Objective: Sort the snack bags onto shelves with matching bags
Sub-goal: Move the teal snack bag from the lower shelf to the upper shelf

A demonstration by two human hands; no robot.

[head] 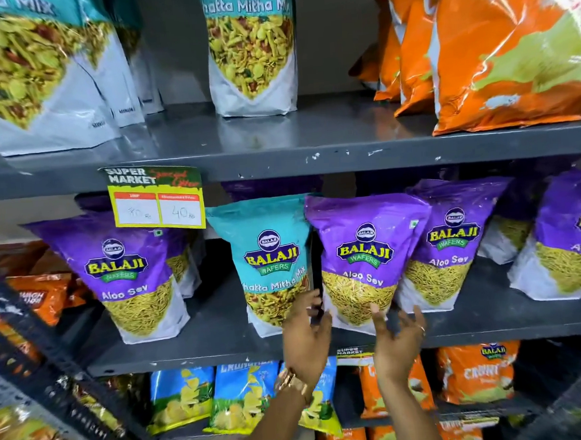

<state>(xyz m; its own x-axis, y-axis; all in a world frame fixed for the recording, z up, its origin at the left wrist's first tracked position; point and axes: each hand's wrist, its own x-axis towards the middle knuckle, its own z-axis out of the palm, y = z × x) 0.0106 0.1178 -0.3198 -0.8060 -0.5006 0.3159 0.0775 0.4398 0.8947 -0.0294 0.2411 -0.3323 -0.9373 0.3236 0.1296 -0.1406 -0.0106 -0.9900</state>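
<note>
The purple bags (366, 259) read "BALAJI WAFERS Aloo Sev". The teal bag (271, 265) reads "BALAJI WAFERS Khatta Mitha Mix", as does, in part, the bag above (250, 48). The shelf tag (155, 197) reads "SUPER MARKET", with a handwritten "40".

Both forearms reach up toward the middle shelf's front edge (223, 360). The left hand (307, 344) and right hand (397, 342) rise just above it, fingers spread, palms facing each other, empty.

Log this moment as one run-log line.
phase: reaching | left hand: open, at teal Khatta Mitha Mix bag | right hand: open, at purple Aloo Sev bag | teal misplaced among purple
</note>
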